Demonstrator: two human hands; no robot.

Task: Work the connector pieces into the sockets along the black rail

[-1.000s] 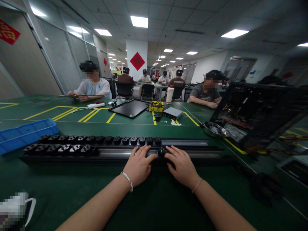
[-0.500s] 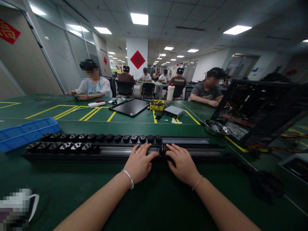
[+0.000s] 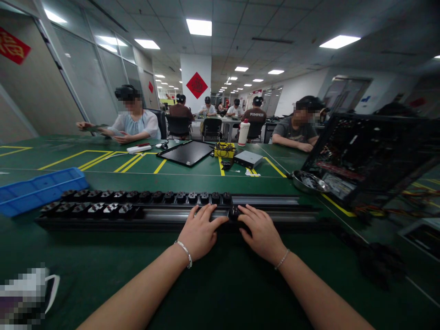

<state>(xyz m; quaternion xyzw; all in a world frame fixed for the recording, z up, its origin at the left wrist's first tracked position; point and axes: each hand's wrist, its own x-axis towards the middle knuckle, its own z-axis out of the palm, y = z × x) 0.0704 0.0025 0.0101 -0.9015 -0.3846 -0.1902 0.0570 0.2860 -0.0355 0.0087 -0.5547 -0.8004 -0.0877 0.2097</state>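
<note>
Two long black track rails (image 3: pixel 185 225) lie side by side across the table before me, each with a shiny metal strip. My left hand (image 3: pixel 199 229) rests on the near rail with its fingers stretched out, its thumb tip close to a small black socket module (image 3: pixel 234 212). Fingers of my right hand (image 3: pixel 259 229) are at that module's right side, curled against it; its underside is hidden. Several similar socket modules (image 3: pixel 110 208) sit at the near rail's left end. More socket modules (image 3: pixel 181 197) line the far rail, up to roughly above my hands.
At the left stands a blue plastic tray (image 3: pixel 44 185). Beyond the rails are a flat black panel (image 3: pixel 187 153), a yellow box of cables (image 3: pixel 225 149) and a silver drive (image 3: pixel 248 159). A metal bowl (image 3: pixel 309 182) and an open computer case (image 3: pixel 364 156) stand right. Other people sit around.
My hands and the module between them stay in nearly the same place. The seated person at the left has moved an arm outward with a thin object in that hand.
</note>
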